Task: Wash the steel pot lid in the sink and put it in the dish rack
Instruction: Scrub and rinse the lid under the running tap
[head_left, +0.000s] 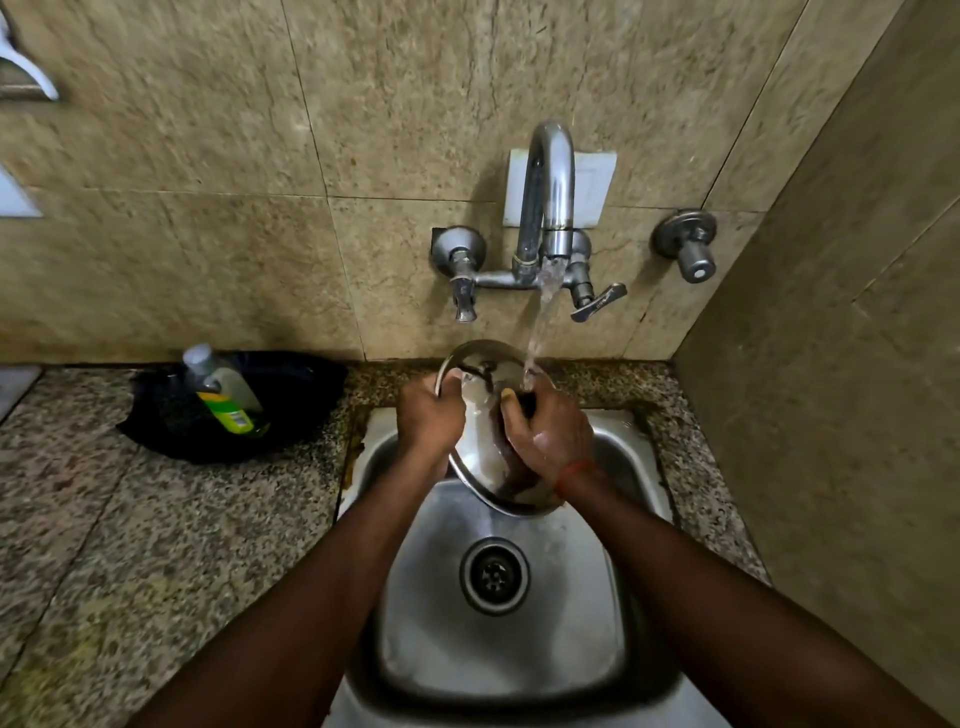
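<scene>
**Two hands on the lid (480, 441) above the sink (519, 654), water running**

1. Position. Lid is held in the air over the far half of the sink, clear of the drain (494, 574), which lies nearer.
2. Orientation. Lid is tilted steeply, hollow inner face turned toward the viewer. Its long axis in view runs from far-left to near-right; the top rim is at the far side and the bottom rim hangs nearest the drain.
3. Grip. Left hand (431, 418) grasps the lid's upper left rim, fingers curled over the edge. Right hand (550, 439) lies against the inner face on the right with fingers bent; something dark shows under the thumb. Whether that hand grasps anything cannot be told.
4. Water. Tap (548, 176) on the far wall is running; the stream (540, 322) lands at the lid's upper right rim and on the right hand.
5. Surroundings. Soap bottle (223, 397) lies tilted in a black bowl (304, 395) on the counter (130, 545), far left, well apart from the lid. A separate valve (685, 244) sits on the wall right of the tap.
</scene>
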